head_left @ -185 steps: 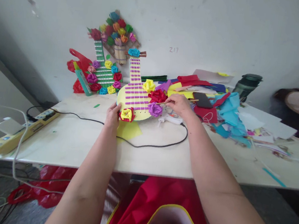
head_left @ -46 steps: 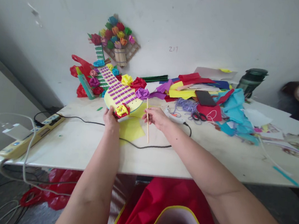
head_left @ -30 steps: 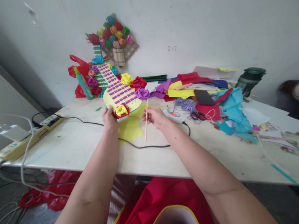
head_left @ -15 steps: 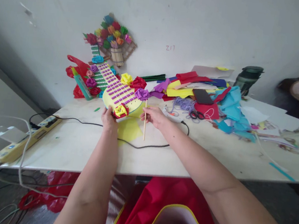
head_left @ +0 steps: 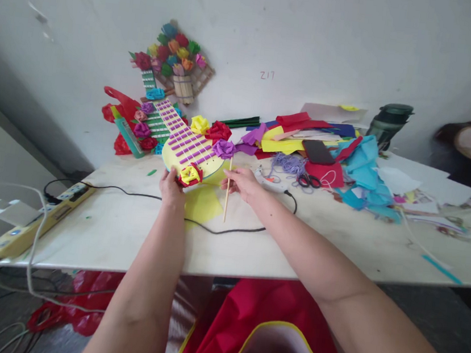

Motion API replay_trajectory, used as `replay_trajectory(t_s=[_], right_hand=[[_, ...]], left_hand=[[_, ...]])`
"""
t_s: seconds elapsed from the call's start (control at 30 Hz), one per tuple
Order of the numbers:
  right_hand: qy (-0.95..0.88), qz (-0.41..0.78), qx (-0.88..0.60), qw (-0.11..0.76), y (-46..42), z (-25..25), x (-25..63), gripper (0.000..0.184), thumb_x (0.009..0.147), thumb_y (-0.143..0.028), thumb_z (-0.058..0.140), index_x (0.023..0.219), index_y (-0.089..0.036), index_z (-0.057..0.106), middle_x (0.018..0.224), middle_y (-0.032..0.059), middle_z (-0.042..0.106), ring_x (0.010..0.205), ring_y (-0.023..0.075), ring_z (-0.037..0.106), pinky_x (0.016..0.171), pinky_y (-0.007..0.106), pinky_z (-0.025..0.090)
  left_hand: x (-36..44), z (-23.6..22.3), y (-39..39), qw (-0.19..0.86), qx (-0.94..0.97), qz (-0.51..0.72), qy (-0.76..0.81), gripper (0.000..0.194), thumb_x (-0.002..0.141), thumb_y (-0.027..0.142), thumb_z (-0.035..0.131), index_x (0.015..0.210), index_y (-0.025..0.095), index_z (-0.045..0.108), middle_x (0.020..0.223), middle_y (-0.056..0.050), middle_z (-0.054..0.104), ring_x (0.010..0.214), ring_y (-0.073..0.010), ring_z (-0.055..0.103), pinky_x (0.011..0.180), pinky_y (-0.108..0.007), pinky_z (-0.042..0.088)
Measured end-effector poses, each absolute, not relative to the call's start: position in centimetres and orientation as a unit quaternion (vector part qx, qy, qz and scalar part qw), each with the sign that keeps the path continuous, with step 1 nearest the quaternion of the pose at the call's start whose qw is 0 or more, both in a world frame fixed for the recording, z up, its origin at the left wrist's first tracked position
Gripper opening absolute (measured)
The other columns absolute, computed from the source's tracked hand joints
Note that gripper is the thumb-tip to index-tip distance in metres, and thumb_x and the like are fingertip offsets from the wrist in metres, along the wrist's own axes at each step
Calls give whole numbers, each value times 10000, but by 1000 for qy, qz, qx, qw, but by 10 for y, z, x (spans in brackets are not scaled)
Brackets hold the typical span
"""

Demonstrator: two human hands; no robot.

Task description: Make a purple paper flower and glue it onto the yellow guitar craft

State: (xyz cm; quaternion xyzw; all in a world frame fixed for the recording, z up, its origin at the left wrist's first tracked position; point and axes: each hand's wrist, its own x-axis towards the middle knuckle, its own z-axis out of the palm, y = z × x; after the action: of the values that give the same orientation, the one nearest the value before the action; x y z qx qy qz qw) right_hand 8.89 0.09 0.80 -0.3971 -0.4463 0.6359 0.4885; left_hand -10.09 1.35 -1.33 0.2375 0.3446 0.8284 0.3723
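Note:
A yellow paper guitar (head_left: pixel 187 153) with purple strips and paper roses lies tilted on the table, its neck pointing up and left. My left hand (head_left: pixel 173 185) grips its lower edge by a yellow-and-red rose (head_left: pixel 190 174). My right hand (head_left: pixel 244 182) is closed in a pinch round a thin wooden stick (head_left: pixel 227 190), held nearly upright just right of the guitar body. A purple rose (head_left: pixel 223 148) and a red rose (head_left: pixel 218 131) sit on the guitar's right rim.
A yellow paper sheet (head_left: pixel 204 204) and a black cable (head_left: pixel 233 230) lie in front of my hands. A glue gun (head_left: pixel 271 182), scissors (head_left: pixel 309 181), a phone (head_left: pixel 316 151) and heaps of coloured paper (head_left: pixel 360 169) lie to the right. A power strip (head_left: pixel 36 221) rests at the left edge.
Since six seconds ago the guitar has swung so its neck points left, and my right hand has left the roses with the stick. In the last second the stick has turned nearer to upright.

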Motion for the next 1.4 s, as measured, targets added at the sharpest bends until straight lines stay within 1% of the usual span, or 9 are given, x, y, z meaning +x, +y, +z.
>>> replay_trajectory(t_s=[0.2,0.37,0.53,0.7,0.93,1.2,1.4], right_hand=[[-461,625,-395,490,2,6,88,157,842,-141,563,705,-141,486,519,11,625,447,110,609,352,159,405],[-460,620,-403,492,3,5,87,177,830,-124,573,685,-146,475,509,11,616,449,112,610,355,159,415],[-455,633,-395,486,1,5,87,175,830,-121,574,690,-148,474,516,19,621,470,118,621,380,166,437],[-451,650,-373,485,1,7,88,154,839,-129,566,709,-147,484,509,19,616,504,131,635,403,173,452],[-446,649,-377,486,0,10,89,163,824,-113,580,685,-136,497,496,20,608,494,127,629,404,171,453],[-460,630,-382,495,1,7,87,192,797,-111,616,672,-150,475,515,24,622,511,125,632,417,171,462],[-470,614,-384,505,2,5,86,233,788,-120,631,663,-169,441,498,13,613,497,121,621,418,171,463]], left_hand=[[-98,-11,12,377,235,825,350,114,693,161,602,801,168,566,706,16,609,570,-83,579,550,-186,475],[-99,-13,13,375,244,825,347,105,690,177,616,778,166,558,704,12,610,571,-87,585,578,-198,488],[-101,-17,15,369,273,816,350,146,691,228,637,811,179,571,763,-7,637,676,-121,632,629,-222,505],[-100,-17,15,368,272,822,339,144,685,214,633,815,173,585,794,-19,653,719,-130,644,656,-228,515],[-102,-20,19,372,275,822,331,166,671,216,643,820,171,586,796,-21,655,691,-126,643,635,-226,519],[-100,-19,19,377,261,820,341,124,670,180,622,788,169,587,755,-16,650,650,-119,630,607,-218,513],[-100,-19,18,374,280,809,356,156,686,232,638,825,172,601,780,-33,661,698,-143,646,599,-225,518]])
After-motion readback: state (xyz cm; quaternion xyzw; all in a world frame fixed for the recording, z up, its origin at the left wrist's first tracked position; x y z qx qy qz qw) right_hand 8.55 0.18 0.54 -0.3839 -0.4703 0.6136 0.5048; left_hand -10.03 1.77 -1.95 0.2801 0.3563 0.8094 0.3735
